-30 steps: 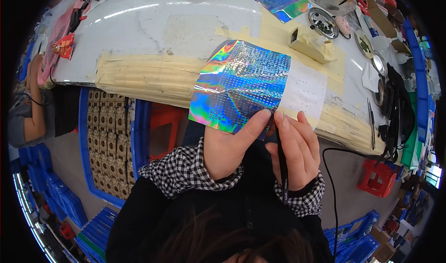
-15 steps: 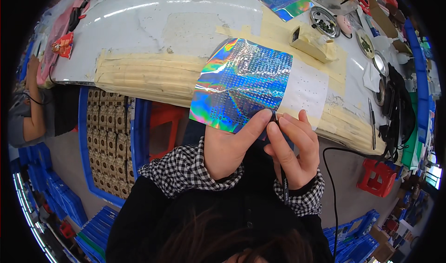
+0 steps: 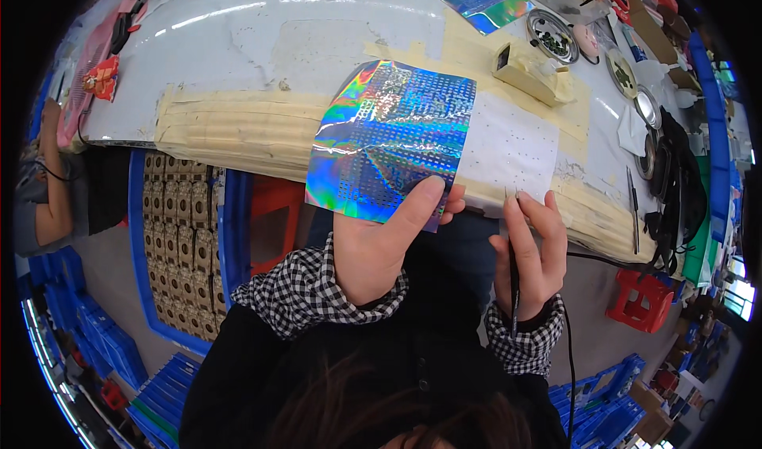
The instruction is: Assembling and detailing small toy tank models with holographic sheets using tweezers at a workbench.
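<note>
My left hand (image 3: 369, 254) pinches the lower right edge of a shiny holographic sheet (image 3: 389, 143), thumb on top and fingers beneath. Rows of small rectangular marks cover this sheet, which is slightly bent and creased. My right hand (image 3: 532, 250) is closed around slim black tweezers (image 3: 514, 278), their tips up by the fingertips. Those tips are at the lower edge of a white sheet (image 3: 508, 147) dotted with tiny dark specks. The white sheet lies on the table edge, partly covered by the holographic sheet.
Beyond the white sheet stands a cream box-shaped block (image 3: 528, 76). Round metal dishes (image 3: 553, 36) with small dark pieces and a second holographic sheet (image 3: 484, 3) lie farther back. A blue crate (image 3: 143, 274) of patterned brown parts is at lower left, a red stool (image 3: 641, 300) at right.
My right hand has moved right, away from the holographic sheet, to the white sheet's lower edge with the tweezers. My left hand has shifted slightly left with the holographic sheet.
</note>
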Action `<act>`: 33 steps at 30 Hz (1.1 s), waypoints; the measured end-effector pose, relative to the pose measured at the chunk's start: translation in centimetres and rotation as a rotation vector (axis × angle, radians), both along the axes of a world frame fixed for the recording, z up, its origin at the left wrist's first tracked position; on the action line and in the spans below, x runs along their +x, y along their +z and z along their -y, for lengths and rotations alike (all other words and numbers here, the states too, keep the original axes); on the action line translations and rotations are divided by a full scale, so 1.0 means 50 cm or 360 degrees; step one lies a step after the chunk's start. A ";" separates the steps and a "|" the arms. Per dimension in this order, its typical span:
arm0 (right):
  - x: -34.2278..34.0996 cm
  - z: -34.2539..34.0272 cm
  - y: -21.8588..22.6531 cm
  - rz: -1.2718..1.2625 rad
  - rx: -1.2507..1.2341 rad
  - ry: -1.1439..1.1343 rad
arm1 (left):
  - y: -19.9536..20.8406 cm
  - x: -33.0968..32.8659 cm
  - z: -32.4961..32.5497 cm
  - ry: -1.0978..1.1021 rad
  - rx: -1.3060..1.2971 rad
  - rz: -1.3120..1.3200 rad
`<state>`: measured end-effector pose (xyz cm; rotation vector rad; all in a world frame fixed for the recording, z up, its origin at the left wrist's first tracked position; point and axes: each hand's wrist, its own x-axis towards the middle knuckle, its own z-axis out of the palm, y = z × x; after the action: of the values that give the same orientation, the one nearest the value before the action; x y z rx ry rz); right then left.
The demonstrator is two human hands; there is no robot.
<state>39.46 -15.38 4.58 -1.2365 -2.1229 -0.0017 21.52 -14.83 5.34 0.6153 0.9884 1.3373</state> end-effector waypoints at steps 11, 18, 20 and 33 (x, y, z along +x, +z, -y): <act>0.043 -0.009 0.000 0.0219 -0.0044 -0.0139 | -0.001 0.001 -0.003 0.0006 0.0012 -0.0025; 0.052 -0.019 0.023 0.0148 -0.0265 -0.0025 | 0.004 -0.001 -0.002 0.0020 -0.0019 -0.0046; 0.056 -0.018 0.020 0.0055 -0.0302 -0.0006 | 0.003 -0.001 -0.002 0.0016 -0.0014 -0.0046; 0.071 -0.020 0.011 -0.0630 -0.0502 -0.0049 | 0.004 0.002 -0.001 -0.0013 0.0048 -0.0076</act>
<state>43.01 -14.37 5.12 -1.3188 -1.8004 0.5390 21.60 -14.79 5.56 0.6763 1.0048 1.3380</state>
